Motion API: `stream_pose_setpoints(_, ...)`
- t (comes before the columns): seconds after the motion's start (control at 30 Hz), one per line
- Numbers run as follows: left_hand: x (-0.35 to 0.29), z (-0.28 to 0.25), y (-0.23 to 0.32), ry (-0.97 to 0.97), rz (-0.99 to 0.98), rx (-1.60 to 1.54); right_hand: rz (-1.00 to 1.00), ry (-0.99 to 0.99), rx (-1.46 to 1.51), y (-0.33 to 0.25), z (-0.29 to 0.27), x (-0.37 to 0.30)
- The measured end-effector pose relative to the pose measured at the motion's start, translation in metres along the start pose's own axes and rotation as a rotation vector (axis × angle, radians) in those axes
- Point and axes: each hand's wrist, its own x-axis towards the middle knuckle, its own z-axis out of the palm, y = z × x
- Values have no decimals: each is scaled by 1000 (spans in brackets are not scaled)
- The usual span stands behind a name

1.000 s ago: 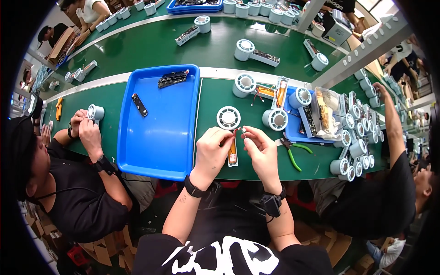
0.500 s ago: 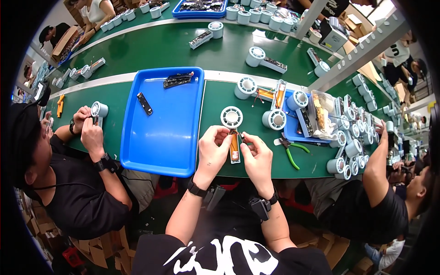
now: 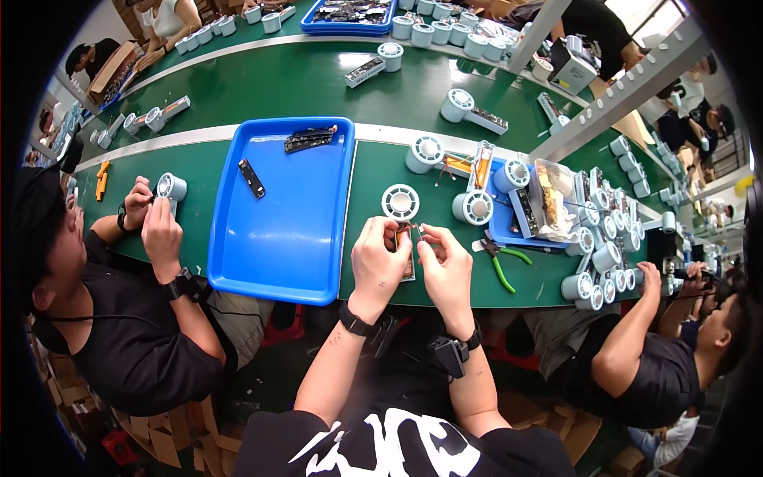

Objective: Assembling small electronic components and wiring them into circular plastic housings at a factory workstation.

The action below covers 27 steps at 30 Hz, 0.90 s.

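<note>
A pale-blue handheld fan (image 3: 400, 203) lies on the green bench before me, its round head pointing away and its open handle toward me. My left hand (image 3: 378, 261) is closed over the handle, thumb and fingertips pinching just below the head. Most of the handle and the orange battery inside is hidden by that hand. At the handle's right side, my right hand (image 3: 445, 270) pinches a thin wire (image 3: 420, 232) between thumb and index finger. The fingertips of both hands are close together but apart. What exactly the left fingertips grip is too small to make out.
Left of my hands stands a blue tray (image 3: 278, 238) with several black circuit boards (image 3: 310, 139). Green-handled cutters (image 3: 499, 262) and a smaller blue tray (image 3: 501, 226) sit to the right, near many fans (image 3: 608, 254). Co-workers sit on both sides; a belt (image 3: 318, 87) carries fans beyond.
My left hand has shifted slightly right, covering more of the handle and battery. My right hand stays close by at the wire. Fans on the far belt have moved right.
</note>
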Motion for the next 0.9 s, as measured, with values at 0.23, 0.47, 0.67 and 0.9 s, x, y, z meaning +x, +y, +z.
stream_pose_setpoints(0.23, 4, 3, 2, 42, -96, -82, -88, -16, -137, -1, 3, -6)
stream_pose_setpoints(0.47, 6, -18, -5, -33, 204, -19, -209, 4, -220, -1, 3, -5)
stream_pose_setpoints(0.67, 9, -28, -1, -236, 414, 414, -165, -12, -157, -5, 2, -6)
stream_pose_setpoints(0.9, 1, -29, 0, -247, 347, 305, -225, 81, -222, -5, 17, -8)
